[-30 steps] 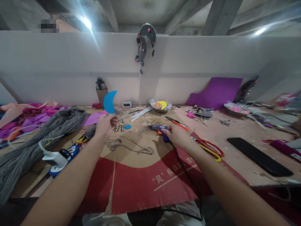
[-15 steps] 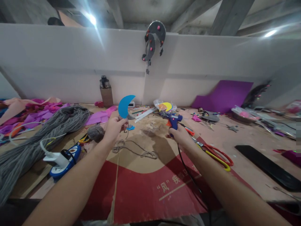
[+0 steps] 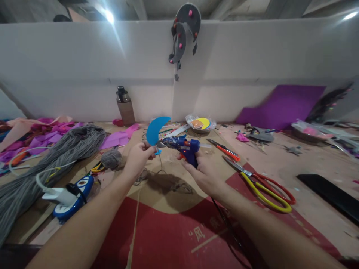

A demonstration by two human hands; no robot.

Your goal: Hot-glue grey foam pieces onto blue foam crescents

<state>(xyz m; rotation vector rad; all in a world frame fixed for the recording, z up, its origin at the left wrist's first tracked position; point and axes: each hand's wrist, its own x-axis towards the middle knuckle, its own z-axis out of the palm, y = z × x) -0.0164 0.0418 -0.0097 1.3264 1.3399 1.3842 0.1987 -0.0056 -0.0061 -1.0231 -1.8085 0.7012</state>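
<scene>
Between the fingertips of my left hand (image 3: 141, 155) is the lower end of a blue crescent moon cutout (image 3: 155, 130), its upper tip leaning right. A strand of grey yarn (image 3: 160, 161) hangs below those fingers towards the cardboard. My right hand (image 3: 198, 170) grips a blue hot glue gun (image 3: 190, 151) with a clear glue stick out of its back end. The gun's nozzle points left and is close to the moon's lower end; whether they touch I cannot tell. A small blue piece (image 3: 158, 152) lies behind my left fingers.
Scissors (image 3: 259, 186) and a utility knife (image 3: 224, 149) lie to the right. A black slab-like object (image 3: 328, 194) sits farther right. On the left are a blue power strip (image 3: 73, 201), grey yarn bundle (image 3: 73, 149) and yarn ball (image 3: 111, 158). A bottle (image 3: 125, 110) stands behind.
My right hand has brought the glue gun leftwards, up to the crescent moon, and turned its nozzle left. The moon has tilted farther right in my left fingers. The view has shifted slightly.
</scene>
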